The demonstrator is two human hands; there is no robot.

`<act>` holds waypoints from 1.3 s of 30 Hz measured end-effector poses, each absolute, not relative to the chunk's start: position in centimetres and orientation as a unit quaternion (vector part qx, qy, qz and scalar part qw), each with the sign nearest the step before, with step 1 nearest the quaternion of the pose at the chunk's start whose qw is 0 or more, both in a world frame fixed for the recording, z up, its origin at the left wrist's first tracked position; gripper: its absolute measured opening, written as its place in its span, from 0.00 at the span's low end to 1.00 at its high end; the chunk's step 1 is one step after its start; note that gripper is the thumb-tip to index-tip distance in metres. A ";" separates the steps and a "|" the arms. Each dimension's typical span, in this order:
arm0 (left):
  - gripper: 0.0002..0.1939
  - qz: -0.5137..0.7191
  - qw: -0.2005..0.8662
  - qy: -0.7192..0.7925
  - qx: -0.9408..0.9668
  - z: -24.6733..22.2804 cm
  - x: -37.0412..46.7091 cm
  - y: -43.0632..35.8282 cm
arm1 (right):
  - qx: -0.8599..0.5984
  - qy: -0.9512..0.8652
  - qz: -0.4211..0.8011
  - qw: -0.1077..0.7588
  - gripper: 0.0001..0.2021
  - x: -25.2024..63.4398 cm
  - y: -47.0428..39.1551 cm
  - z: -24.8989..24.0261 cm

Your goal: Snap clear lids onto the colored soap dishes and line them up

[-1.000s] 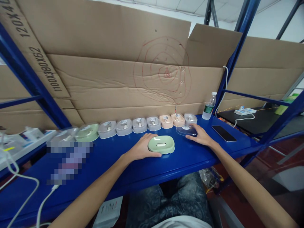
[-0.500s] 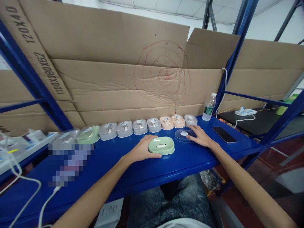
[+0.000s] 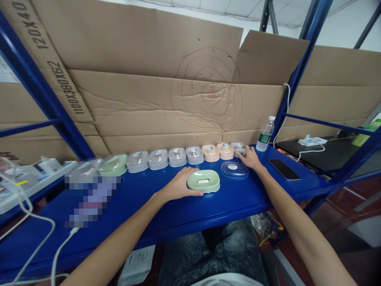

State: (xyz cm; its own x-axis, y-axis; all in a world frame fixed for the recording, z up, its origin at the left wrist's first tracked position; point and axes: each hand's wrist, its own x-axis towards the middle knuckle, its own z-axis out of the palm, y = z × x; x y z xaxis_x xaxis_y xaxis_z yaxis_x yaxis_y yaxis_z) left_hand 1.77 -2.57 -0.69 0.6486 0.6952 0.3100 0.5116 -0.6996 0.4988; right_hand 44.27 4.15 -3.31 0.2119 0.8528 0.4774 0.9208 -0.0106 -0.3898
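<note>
My left hand [image 3: 183,183] grips the left end of a green oval soap box [image 3: 204,179]. Its lid is off, and a slot shows in the middle. To the right of it a clear lid [image 3: 234,170] with a round label lies flat on the blue shelf [image 3: 166,210]. Beyond that lid, my right hand [image 3: 251,157] has its thumb and fingers around the right end of a grey soap box [image 3: 238,148] with a clear lid, the last one in the back row. The hand covers part of this box.
Several lidded soap boxes, grey, peach [image 3: 225,151] and green [image 3: 113,165], line the cardboard wall [image 3: 143,91]. A water bottle [image 3: 264,137] and a phone [image 3: 284,169] are at the right. White cables [image 3: 55,250] and a blurred-out object [image 3: 92,202] lie at the left.
My right hand has left the clear lid and moved back to the grey soap box at the row's right end. My left hand stays on the green soap box. The view has shifted slightly.
</note>
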 end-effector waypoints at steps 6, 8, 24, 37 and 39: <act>0.46 0.258 0.190 0.339 0.884 -0.9 1.9 -2.5 | -0.680 -0.646 -0.055 0.341 0.33 44.1 3.1 -2.7; 0.47 0.255 0.188 0.339 0.886 -0.9 1.9 -2.4 | -0.665 -0.658 -0.059 0.349 0.34 43.5 2.4 -1.9; 0.45 0.245 0.176 0.350 0.887 -0.4 1.8 -2.5 | -0.488 -0.840 -0.001 0.237 0.32 40.6 -3.6 -1.7; 0.57 0.221 0.179 0.356 0.890 -0.6 1.7 -2.4 | -0.401 -0.871 0.030 0.283 0.43 32.0 -6.7 1.0; 0.52 0.230 0.177 0.337 0.896 -0.5 1.7 -2.5 | -0.365 -0.888 0.058 0.272 0.46 29.6 -6.3 0.8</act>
